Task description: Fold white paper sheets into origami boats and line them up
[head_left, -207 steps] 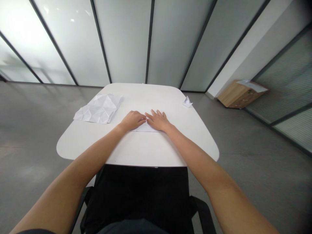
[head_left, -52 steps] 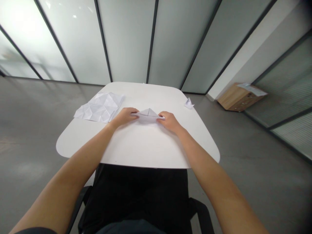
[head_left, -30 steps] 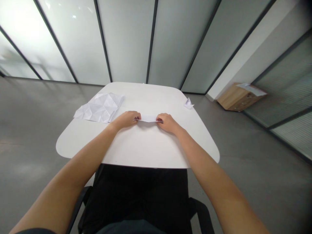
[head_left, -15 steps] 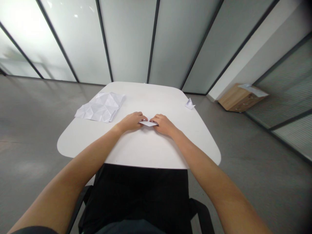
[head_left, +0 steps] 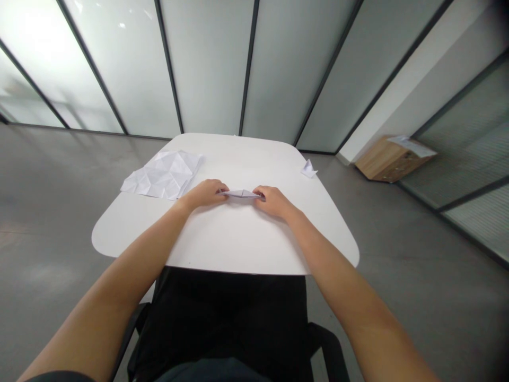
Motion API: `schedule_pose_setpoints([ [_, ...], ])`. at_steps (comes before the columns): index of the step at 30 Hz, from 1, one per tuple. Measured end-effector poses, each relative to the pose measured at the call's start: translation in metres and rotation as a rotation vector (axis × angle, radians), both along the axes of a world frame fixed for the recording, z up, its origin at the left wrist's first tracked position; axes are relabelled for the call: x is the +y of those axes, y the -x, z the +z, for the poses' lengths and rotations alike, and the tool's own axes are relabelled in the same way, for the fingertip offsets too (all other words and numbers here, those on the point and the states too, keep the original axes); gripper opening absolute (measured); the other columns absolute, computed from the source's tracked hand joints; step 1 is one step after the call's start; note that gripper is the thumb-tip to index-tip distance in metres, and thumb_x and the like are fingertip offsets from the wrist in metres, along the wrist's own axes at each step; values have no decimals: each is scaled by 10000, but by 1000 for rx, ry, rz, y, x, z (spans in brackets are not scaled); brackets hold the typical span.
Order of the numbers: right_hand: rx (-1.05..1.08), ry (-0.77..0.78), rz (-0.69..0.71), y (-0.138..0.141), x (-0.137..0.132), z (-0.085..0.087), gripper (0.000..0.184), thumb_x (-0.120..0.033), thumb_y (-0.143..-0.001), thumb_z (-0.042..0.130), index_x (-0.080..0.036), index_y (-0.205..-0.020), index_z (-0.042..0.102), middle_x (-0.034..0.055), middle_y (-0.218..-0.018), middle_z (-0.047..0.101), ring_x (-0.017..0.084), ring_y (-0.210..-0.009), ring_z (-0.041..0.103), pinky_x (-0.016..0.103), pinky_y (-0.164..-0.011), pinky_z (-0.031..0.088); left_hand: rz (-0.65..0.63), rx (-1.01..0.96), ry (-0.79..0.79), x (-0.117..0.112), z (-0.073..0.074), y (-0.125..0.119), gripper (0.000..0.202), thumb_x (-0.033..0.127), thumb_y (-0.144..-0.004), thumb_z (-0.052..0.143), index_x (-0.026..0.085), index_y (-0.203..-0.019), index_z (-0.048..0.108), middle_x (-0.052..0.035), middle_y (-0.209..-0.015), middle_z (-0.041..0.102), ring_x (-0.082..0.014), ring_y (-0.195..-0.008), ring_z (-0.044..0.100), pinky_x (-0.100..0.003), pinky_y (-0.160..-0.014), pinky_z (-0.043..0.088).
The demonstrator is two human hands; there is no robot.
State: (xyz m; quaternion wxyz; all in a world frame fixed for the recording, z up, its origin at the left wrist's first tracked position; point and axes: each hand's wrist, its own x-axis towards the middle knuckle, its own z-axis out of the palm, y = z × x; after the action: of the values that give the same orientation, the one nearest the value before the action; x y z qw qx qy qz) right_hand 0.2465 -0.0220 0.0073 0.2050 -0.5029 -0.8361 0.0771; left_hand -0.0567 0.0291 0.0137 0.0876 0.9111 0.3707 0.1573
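Observation:
A folded white paper [head_left: 242, 194] is stretched between my two hands, just above the middle of the white table [head_left: 238, 239]. It looks long and narrow, with a small raised peak at its centre. My left hand [head_left: 209, 193] pinches its left end, and my right hand [head_left: 272, 200] grips the right end. Fingers partly cover both ends of the paper. Left of my hands lie creased, unfolded sheets of white paper [head_left: 165, 174] reaching the table's left edge. A small folded paper piece [head_left: 308, 169] stands near the right edge.
Frosted glass panels [head_left: 210, 63] with dark frames rise behind the table. A wooden cabinet [head_left: 392, 160] stands on the floor to the right. Close to my body are the table's front edge and a chair armrest [head_left: 330, 345] on the right.
My hands have moved apart, the left one leftward and the right slightly rightward. The paper between them now appears wider and narrower, with a peak showing at its centre.

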Motion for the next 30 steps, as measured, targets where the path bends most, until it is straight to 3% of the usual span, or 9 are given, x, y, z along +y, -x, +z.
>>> schedule_pose_setpoints([
  [9, 48, 50, -133, -21, 2, 3, 219, -283, -985, 661, -226, -1169, 765, 62, -1041, 828, 217, -918, 738, 305, -848, 513, 69, -54, 27, 5, 1, 16, 431, 547, -991, 593, 216, -1159, 812, -74, -1112, 824, -250, -979, 758, -326, -891, 550],
  [15, -43, -7, -156, -32, 9, -1, 248, -271, -1008, 591, -228, -1123, 807, 58, -972, 822, 215, -874, 724, 300, -826, 503, 114, -102, -9, 13, -10, 16, 376, 454, -989, 597, 247, -1230, 797, -41, -989, 822, -214, -817, 729, -316, -845, 556],
  [23, -91, -40, -147, -30, 14, -9, 361, -244, -965, 676, -216, -1319, 741, 73, -1068, 773, 217, -925, 695, 330, -916, 515, 84, -119, -56, 19, -22, 15, 465, 349, -953, 651, 246, -1402, 712, -81, -1191, 766, -241, -1037, 718, -365, -1038, 541],
  [27, -101, -37, -176, -32, 11, -8, 372, -287, -981, 684, -233, -1347, 723, 81, -1114, 745, 239, -994, 686, 345, -932, 511, 55, -74, -105, 17, -19, 14, 452, 326, -967, 643, 242, -1407, 712, -107, -1270, 731, -282, -1197, 663, -446, -1160, 473],
  [30, -104, -74, -218, -29, 8, -5, 403, -301, -964, 721, -237, -1361, 715, 103, -1193, 709, 265, -1048, 667, 371, -953, 511, 62, -45, -158, 11, -15, 7, 452, 281, -954, 654, 281, -1400, 723, -104, -1312, 710, -292, -1212, 638, -481, -1162, 462],
])
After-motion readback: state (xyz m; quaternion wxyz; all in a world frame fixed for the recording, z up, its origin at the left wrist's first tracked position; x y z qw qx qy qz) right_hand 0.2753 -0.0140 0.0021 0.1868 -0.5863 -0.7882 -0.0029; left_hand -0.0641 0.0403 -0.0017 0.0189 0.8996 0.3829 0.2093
